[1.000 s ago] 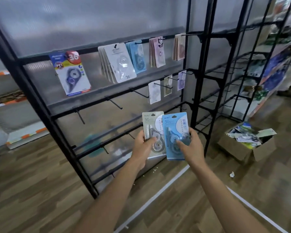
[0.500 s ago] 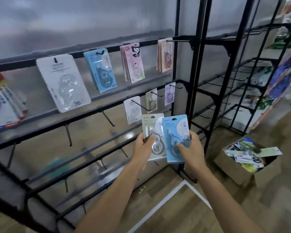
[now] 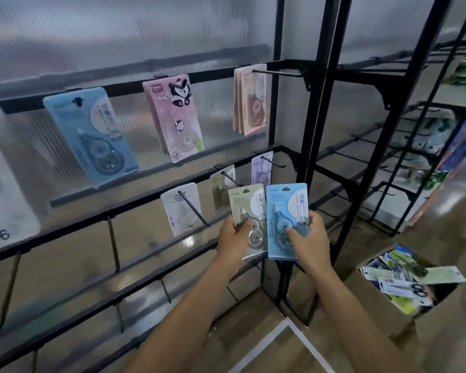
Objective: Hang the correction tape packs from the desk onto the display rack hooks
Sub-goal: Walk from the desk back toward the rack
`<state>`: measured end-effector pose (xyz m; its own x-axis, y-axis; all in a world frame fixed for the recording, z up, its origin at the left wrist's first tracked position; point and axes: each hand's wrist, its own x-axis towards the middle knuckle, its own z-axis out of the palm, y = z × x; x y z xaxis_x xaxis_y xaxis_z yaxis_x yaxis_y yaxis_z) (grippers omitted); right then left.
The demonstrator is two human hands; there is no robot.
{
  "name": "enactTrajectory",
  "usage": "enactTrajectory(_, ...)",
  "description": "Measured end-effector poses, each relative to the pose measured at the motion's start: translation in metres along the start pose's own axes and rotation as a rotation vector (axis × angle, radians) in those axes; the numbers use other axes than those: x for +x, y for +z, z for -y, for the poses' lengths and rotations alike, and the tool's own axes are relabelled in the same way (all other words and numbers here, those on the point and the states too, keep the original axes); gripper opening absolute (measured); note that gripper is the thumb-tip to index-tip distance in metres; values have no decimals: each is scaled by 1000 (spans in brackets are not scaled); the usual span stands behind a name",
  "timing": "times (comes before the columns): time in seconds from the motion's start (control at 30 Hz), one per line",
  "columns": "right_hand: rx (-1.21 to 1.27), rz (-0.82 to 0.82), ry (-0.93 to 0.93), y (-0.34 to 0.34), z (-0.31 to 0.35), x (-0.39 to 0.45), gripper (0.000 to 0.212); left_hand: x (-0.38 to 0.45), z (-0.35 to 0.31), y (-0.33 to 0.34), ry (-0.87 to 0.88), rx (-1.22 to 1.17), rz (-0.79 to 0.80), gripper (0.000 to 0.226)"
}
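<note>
You have two correction tape packs in hand at about 5 o'clock in the view: the blue pack (image 3: 287, 220) sits in your right hand (image 3: 308, 239), its grip closed on the pack's lower half with thumb over the blister and fingers wrapped at the right edge, while your left hand (image 3: 233, 239) has its grip closed on the beige pack (image 3: 246, 211) the same way. You hold both low on the card, upright and face out, which leaves the hang holes at the top free to meet a hook; the blue one overlaps the beige one's right edge, so they are touching. Directly behind them, at 12 o'clock from your hands, the display rack (image 3: 311, 157) carries its middle row: a white pack (image 3: 179, 208) on a long hook, then an olive pack (image 3: 222, 187) and a lilac pack (image 3: 261, 168). Up at 11 o'clock the top rail holds a larger blue pack (image 3: 92, 135), a pink panda stack (image 3: 172, 117) and a peach stack (image 3: 250, 99). The lower rails at 8 o'clock show bare hooks, likely your free spots. At 4 o'clock, a cardboard box (image 3: 404, 294) of mixed packs stands on the floor.
</note>
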<state>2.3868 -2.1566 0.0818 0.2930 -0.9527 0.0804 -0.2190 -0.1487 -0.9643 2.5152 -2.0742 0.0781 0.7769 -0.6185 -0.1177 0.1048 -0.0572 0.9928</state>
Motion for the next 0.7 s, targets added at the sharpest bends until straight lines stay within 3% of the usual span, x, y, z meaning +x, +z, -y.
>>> enactTrajectory(0.37,91,252,-39,24,1,102,39,55,16,27,-40,-7,-174,12)
enactTrajectory(0.7,312,485,-68,45,15,127,50,93,11,21,-10,43,-197,5)
